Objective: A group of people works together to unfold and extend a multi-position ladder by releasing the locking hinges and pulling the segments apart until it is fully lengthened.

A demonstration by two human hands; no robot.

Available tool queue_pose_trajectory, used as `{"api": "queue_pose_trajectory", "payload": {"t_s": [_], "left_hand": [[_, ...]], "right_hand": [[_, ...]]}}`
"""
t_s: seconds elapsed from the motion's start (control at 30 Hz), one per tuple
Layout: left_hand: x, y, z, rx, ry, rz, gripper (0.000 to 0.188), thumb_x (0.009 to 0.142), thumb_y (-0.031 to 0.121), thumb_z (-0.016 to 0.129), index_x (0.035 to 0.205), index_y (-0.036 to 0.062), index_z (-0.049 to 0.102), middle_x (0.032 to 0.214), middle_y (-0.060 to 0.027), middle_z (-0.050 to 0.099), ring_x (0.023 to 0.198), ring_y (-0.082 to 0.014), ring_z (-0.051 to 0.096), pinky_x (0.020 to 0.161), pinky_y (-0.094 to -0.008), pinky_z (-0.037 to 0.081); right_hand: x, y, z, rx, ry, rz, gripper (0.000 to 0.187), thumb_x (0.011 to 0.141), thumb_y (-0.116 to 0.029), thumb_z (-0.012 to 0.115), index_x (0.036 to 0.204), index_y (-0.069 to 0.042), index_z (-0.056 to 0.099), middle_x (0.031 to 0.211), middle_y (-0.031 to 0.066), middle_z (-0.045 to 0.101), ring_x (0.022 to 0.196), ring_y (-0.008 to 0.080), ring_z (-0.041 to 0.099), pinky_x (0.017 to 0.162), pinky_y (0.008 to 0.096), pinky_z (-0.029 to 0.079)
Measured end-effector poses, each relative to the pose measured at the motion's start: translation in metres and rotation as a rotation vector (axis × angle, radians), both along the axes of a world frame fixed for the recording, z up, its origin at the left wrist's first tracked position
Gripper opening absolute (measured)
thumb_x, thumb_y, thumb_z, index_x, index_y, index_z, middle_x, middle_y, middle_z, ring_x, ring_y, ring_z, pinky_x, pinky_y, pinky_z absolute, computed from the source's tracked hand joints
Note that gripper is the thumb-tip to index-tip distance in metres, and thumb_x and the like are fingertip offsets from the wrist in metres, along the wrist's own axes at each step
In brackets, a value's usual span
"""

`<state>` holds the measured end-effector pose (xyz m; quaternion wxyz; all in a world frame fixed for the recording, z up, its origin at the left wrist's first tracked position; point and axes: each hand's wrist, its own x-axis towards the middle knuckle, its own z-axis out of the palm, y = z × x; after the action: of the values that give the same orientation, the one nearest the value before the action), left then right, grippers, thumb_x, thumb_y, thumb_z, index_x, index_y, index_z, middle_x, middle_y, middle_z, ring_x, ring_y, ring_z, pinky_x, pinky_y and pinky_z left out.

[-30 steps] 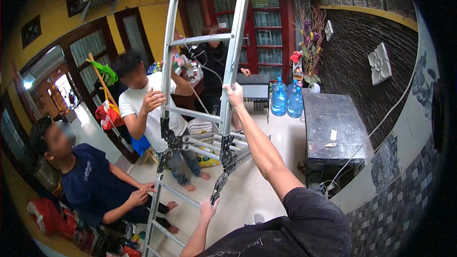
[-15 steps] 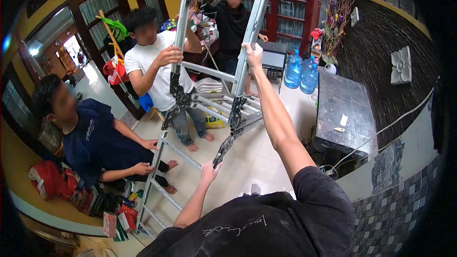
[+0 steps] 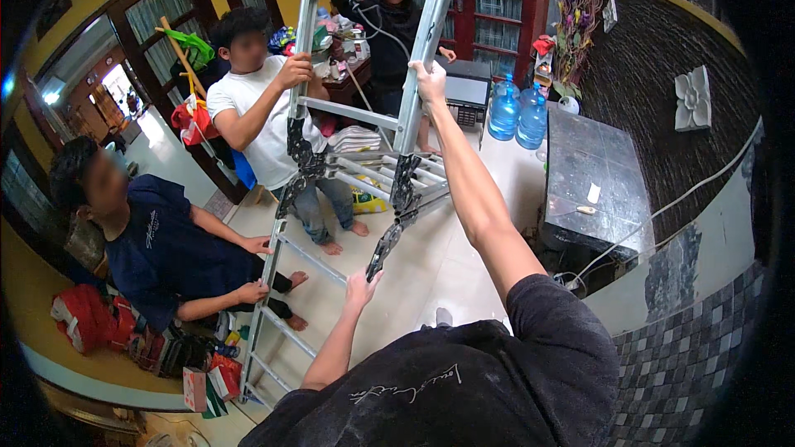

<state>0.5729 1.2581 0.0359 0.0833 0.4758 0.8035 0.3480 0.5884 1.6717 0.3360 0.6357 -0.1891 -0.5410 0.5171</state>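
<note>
An aluminium folding ladder (image 3: pixel 348 112) with black hinges rises in front of me, its sections bent at several angles. My right hand (image 3: pixel 429 83) is wrapped round the right rail of its upper section, arm stretched forward. Lower down, my left hand (image 3: pixel 362 288) is closed on the rail just below a black hinge (image 3: pixel 383 250). A person in a white shirt (image 3: pixel 255 103) grips the upper section's left rail. Another, in a dark blue shirt (image 3: pixel 178 240), has both hands on the lower section at the left.
Behind the ladder stands a person in black (image 3: pixel 397 41), near a loose cable. Blue water bottles (image 3: pixel 503 112) and a dark low table (image 3: pixel 600 165) are at the right. Red bags (image 3: pixel 83 314) and boxes (image 3: pixel 195 389) lie along the left wall. A pale cable (image 3: pixel 687 207) crosses the right side.
The ladder's upper section has shifted slightly left in the picture. The white-shirted person's gripping hand is higher on the rail, and their other hand no longer shows. My hands keep their hold.
</note>
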Motion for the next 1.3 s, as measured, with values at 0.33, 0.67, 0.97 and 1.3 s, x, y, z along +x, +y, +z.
{"api": "queue_pose_trajectory", "payload": {"t_s": [0.33,0.67,0.97,1.3], "left_hand": [[-0.001,0.000,-0.011,-0.077,0.006,0.053,0.047,0.084,0.049,0.061,0.089,0.0022,0.061,0.078,-0.0206,0.063,0.079,-0.0405,0.059,0.075,-0.0473,0.043],[0.001,0.000,-0.008,-0.043,0.030,0.042,0.047,0.084,0.050,0.061,0.089,0.0027,0.062,0.078,-0.0199,0.063,0.079,-0.0403,0.059,0.075,-0.0468,0.042],[0.003,-0.001,-0.004,-0.079,0.019,0.060,0.045,0.084,0.048,0.061,0.093,0.0035,0.063,0.082,-0.0202,0.064,0.082,-0.0399,0.059,0.078,-0.0465,0.042],[0.000,0.000,-0.006,-0.061,0.037,0.044,0.044,0.084,0.045,0.063,0.092,0.0026,0.062,0.080,-0.0210,0.064,0.079,-0.0401,0.061,0.073,-0.0471,0.045]], "right_hand": [[0.004,-0.007,0.004,-0.032,-0.001,0.046,0.026,0.074,-0.025,0.070,0.081,0.000,0.066,0.067,0.0027,0.062,0.061,0.0107,0.057,0.058,0.0284,0.046],[0.005,-0.010,0.005,-0.071,0.010,0.078,0.024,0.075,-0.023,0.071,0.080,-0.001,0.064,0.065,0.0029,0.061,0.054,0.0112,0.057,0.051,0.0288,0.046],[0.006,-0.013,0.008,-0.036,-0.012,0.042,0.019,0.077,-0.020,0.068,0.080,-0.004,0.058,0.061,0.0034,0.055,0.045,0.0146,0.055,0.042,0.0294,0.047],[0.003,-0.003,0.002,-0.034,-0.052,0.017,0.027,0.074,-0.027,0.070,0.081,-0.001,0.066,0.068,0.0022,0.062,0.062,0.0099,0.055,0.060,0.0276,0.045]]}}
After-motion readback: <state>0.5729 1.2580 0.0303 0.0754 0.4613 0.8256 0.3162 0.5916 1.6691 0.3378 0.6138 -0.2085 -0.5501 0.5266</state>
